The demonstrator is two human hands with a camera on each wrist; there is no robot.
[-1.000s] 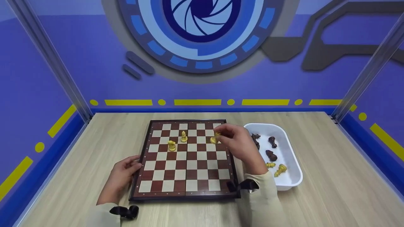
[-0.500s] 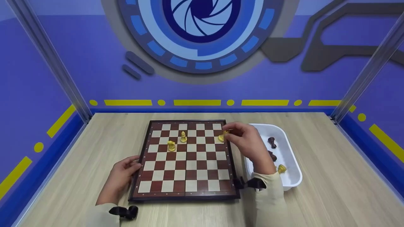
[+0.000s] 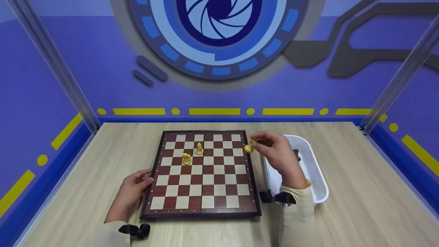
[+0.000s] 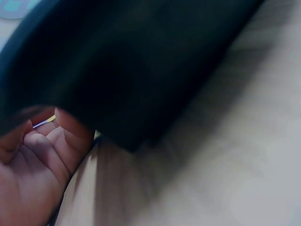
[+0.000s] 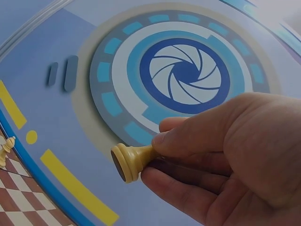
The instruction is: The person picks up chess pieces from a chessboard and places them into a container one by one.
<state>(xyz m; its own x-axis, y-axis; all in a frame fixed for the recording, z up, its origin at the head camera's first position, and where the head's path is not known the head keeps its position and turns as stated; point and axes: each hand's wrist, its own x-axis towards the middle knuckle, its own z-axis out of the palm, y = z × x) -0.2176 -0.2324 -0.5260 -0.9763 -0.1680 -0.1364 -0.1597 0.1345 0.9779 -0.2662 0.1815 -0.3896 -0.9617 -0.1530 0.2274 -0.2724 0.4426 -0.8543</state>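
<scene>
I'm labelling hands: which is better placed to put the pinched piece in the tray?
Likely the right hand: it pinches the yellow piece near the tray; the left hand is at the chessboard's left edge.

i see pale yellow on the chess piece (image 5: 136,157) in the right hand (image 3: 279,154), with a dark underside. left of that hand, my board (image 3: 196,179) is checked in red-brown and cream inside a near-black border, with two more pieces (image 3: 200,149) in yellow. beneath the hand i have a plain white tray (image 3: 312,168) and a dark brown piece (image 3: 297,154). beyond it, the wall (image 3: 85,61) is violet-blue, with yellow bars (image 3: 214,111) and dots (image 3: 250,111); behind it, a beige sleeve (image 3: 298,216).
</scene>
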